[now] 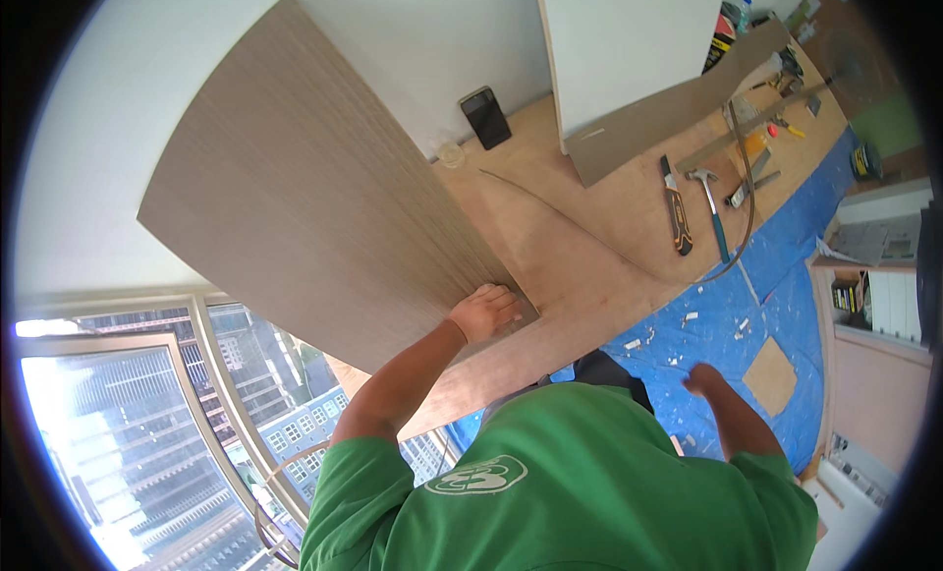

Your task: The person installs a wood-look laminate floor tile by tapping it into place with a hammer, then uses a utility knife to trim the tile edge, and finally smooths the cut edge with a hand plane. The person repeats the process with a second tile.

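**Touching One Corner of a Wood-Grain Panel (324, 178)**

Resting a bare left hand (486, 313) on the panel's end, beside its right corner, close to the near edge of the bench (599, 296). With fingers together and slightly bent; impossible to tell a grip on the edge from a light touch. Hanging the right hand (701, 379) well apart, past that same near edge, above a blue floor sheet (786, 247); seemingly half curled, with nothing visible in it, though too small to be sure.

From the left fingers to the panel's main stretch: up and left, along a long axis slanting from the bench's near edge toward the wall (442, 40). Hard to judge flat from leaning.

To the right, across the bench: a thin curved strip (580, 227), then, toward the right end, a utility knife (678, 217), claw hammer (718, 222) and red-capped bottle (756, 142). At the far edge, near the panel's right side and likely in the way of a rightward shift: a clear cup (451, 156) and a smartphone (486, 119). Farther right, a white board (638, 50).
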`<state>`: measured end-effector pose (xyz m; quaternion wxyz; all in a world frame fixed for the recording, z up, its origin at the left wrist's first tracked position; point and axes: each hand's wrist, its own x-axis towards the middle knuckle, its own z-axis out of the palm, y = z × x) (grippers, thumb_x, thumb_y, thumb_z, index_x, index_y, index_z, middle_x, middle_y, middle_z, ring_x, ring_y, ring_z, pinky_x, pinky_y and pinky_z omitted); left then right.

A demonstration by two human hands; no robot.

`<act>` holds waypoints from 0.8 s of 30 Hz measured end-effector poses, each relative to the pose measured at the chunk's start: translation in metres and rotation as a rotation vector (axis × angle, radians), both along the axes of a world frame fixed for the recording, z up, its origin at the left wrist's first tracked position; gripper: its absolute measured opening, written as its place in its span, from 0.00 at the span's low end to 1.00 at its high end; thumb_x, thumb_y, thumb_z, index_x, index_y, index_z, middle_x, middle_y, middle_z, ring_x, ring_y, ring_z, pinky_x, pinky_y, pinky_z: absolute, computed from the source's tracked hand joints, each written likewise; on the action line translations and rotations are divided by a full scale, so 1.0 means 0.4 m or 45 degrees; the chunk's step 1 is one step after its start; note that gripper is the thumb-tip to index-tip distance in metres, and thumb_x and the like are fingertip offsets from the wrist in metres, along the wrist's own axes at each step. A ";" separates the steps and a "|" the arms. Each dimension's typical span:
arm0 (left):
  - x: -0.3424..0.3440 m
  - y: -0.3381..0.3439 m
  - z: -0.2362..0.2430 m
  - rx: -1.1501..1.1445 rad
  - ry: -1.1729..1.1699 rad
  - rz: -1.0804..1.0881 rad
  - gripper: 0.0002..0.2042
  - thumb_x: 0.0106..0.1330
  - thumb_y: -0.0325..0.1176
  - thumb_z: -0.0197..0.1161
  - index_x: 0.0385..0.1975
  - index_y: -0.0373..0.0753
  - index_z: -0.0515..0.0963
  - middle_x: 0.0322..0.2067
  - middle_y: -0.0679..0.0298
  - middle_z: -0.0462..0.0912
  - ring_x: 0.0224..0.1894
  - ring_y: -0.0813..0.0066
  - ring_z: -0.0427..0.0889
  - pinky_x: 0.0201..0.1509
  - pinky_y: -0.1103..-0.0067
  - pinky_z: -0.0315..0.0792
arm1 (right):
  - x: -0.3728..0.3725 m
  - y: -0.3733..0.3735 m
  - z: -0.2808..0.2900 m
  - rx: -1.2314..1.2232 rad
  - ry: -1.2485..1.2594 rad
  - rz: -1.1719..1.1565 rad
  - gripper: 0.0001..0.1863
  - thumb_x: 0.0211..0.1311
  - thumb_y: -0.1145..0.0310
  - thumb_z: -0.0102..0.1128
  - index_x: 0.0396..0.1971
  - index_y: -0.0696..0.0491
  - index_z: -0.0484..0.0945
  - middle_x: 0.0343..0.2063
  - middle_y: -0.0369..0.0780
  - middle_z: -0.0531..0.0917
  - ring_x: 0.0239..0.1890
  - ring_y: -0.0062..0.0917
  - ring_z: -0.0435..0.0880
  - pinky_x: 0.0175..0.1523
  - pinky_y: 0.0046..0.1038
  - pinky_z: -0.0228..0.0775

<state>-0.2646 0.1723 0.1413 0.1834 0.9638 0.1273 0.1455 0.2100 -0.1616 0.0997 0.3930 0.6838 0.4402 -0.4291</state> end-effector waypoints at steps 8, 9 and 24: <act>-0.025 -0.022 0.036 -0.010 0.135 0.102 0.17 0.64 0.33 0.66 0.54 0.41 0.81 0.54 0.63 0.80 0.60 0.62 0.77 0.66 0.66 0.70 | -0.066 0.307 0.007 0.698 0.295 -0.128 0.15 0.65 0.60 0.59 0.36 0.59 0.84 0.34 0.55 0.85 0.39 0.48 0.86 0.45 0.44 0.78; -0.038 -0.029 0.043 0.039 0.162 0.138 0.18 0.65 0.33 0.66 0.55 0.42 0.80 0.57 0.63 0.79 0.62 0.62 0.76 0.68 0.66 0.69 | -0.118 0.391 0.025 0.856 0.468 -0.332 0.14 0.65 0.61 0.62 0.37 0.58 0.83 0.34 0.54 0.86 0.40 0.46 0.87 0.45 0.43 0.78; -0.511 -0.021 0.245 0.218 -0.426 2.277 0.59 0.51 0.55 0.81 0.76 0.33 0.51 0.75 0.39 0.53 0.78 0.45 0.52 0.79 0.55 0.48 | -0.763 1.062 0.320 1.064 1.728 -0.826 0.34 0.61 0.64 0.76 0.62 0.62 0.72 0.58 0.45 0.81 0.61 0.31 0.79 0.68 0.33 0.67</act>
